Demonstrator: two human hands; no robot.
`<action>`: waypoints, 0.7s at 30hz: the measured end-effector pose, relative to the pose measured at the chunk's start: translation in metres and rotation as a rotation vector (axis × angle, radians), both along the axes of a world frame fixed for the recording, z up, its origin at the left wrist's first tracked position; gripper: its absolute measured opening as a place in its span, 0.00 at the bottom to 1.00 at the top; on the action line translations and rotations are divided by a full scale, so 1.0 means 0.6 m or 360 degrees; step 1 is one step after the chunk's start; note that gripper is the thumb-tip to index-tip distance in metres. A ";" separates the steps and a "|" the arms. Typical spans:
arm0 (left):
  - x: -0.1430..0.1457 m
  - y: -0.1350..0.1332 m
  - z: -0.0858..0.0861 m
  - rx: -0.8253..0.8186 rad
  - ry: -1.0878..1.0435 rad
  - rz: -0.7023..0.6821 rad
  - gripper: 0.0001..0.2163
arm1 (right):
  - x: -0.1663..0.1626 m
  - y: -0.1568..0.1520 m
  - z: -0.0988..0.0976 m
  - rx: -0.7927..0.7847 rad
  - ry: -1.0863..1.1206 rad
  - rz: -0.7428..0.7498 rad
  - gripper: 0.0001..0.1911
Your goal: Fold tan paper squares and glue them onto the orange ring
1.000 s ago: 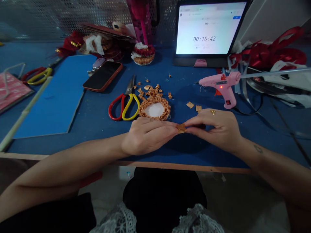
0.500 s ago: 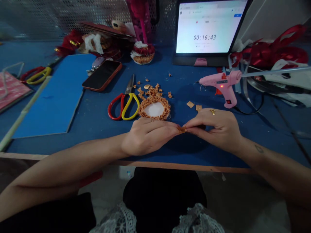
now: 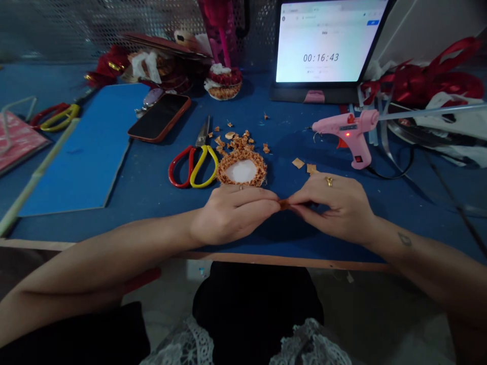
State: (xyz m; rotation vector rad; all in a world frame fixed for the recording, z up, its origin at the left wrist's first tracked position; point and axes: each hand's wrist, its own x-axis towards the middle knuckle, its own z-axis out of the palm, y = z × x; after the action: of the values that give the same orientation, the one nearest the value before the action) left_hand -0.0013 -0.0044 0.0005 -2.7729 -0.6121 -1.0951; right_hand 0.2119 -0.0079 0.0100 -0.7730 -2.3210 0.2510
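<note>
Between the fingertips of my left hand and my right hand is a small piece of orange-brown ribbon, pinched from both sides above the table's front part. Its exact shape is mostly covered by the fingers. Just beyond my left hand lies a ring of crumpled brown bits around a white disc. Loose folded brown pieces are heaped behind it. Two flat tan squares rest past my right hand.
Scissors with red and yellow handles lie left of the ring. A pink glue gun with a lit red light stands at the right. Farther back are a phone, a blue board and a tablet showing a timer.
Both hands keep pinching the brown piece, which has turned slightly between the fingertips. The right fingers have shifted a little to the left. Other things stay in place.
</note>
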 end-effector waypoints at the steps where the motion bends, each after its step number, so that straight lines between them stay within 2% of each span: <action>1: 0.000 0.000 -0.001 -0.0010 0.0003 -0.0025 0.05 | 0.000 0.000 -0.001 0.0005 0.0005 0.0012 0.05; 11: 0.010 -0.003 -0.008 -0.0182 -0.0182 -0.0092 0.09 | 0.003 -0.005 -0.012 0.0102 -0.0082 0.0041 0.05; 21: 0.014 -0.003 -0.011 -0.0197 -0.0093 -0.0097 0.11 | -0.001 -0.004 -0.018 0.0280 -0.0296 0.0039 0.03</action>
State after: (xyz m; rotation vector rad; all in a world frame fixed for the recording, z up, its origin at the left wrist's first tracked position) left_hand 0.0068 -0.0060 -0.0060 -2.8913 -0.6259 -1.1930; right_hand 0.2116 -0.0106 -0.0010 -0.7061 -2.4878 -0.0159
